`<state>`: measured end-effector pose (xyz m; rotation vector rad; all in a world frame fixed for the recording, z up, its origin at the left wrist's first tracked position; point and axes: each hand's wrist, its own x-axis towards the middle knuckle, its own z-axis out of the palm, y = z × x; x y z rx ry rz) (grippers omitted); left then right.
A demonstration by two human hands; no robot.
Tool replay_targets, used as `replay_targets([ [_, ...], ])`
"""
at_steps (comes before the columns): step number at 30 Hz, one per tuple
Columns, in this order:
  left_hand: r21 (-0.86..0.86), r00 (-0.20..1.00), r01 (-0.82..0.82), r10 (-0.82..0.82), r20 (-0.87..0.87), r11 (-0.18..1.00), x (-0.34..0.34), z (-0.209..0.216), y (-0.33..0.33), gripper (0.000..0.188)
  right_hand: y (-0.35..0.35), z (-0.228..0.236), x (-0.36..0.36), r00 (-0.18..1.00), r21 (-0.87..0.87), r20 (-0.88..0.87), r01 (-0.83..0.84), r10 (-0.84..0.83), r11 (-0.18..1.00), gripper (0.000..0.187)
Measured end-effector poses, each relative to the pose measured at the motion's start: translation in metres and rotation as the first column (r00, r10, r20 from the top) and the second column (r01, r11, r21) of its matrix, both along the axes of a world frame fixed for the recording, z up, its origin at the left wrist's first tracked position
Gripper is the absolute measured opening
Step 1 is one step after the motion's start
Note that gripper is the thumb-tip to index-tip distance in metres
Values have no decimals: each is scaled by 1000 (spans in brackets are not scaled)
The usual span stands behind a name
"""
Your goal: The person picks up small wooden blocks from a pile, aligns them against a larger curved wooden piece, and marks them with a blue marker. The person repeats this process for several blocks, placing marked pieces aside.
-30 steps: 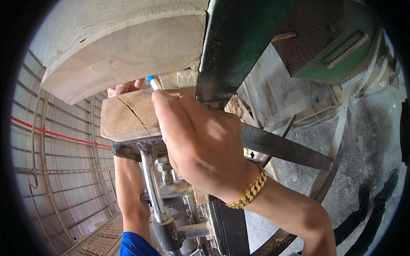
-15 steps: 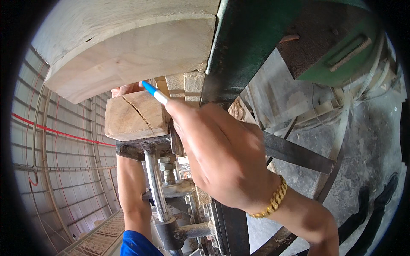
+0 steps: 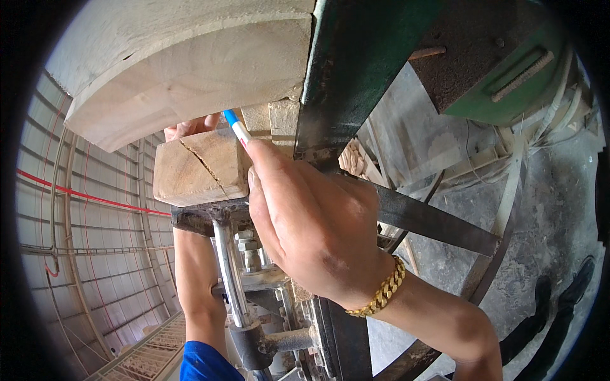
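Observation:
A slim blue-and-white pen (image 3: 239,129) is pinched in my right hand (image 3: 318,228), which wears a gold chain bracelet. Its blue end reaches up to the lower edge of a thick curved wooden piece (image 3: 203,76). Below that edge sits a rounded wooden block (image 3: 197,170) with a long crack across its face, resting on a dark metal bracket (image 3: 190,219). My left arm rises behind the bracket, and fingers of my left hand (image 3: 192,127) show in the gap between block and curved piece. The block hides the rest of that hand, so its grip is unclear.
A dark green metal beam (image 3: 356,70) runs down just right of the wood. Under the bracket stand a shiny rod (image 3: 232,273) and bolted machine parts. A black diagonal bar (image 3: 438,222) crosses at right above the grey floor (image 3: 527,222). Slatted wood (image 3: 149,355) lies lower left.
My right wrist has shifted left, and the pen now stands steeper, its blue end farther right and slightly higher. The left fingers and the cracked block look almost unmoved.

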<state>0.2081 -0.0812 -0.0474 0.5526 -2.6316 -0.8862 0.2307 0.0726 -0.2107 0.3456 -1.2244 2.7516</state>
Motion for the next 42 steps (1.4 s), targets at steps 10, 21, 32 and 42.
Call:
replay_targets([
  [10, -4, 1000, -6, 6, -15, 1000, 10, -2, 4, 24, -14, 6, -6, 995, -13, -3, 95, -95, 995, 33],
  [21, -18, 999, -21, 20, -36, 1000, 18, -2, 1, 25, -7, 11, -11, 996, -17, 59, -65, 66, 998, 22],
  [32, 12, 999, -16, 16, -42, 1000, 17, -3, 2, 25, -6, 15, -11, 991, -39, 99, -86, 90, 995, 20],
  [42, 37, 999, -17, 18, -27, 999, 16, -1, 3, 25, 26, -13, -8, 979, -126, 48, -191, 199, 973, 22],
])
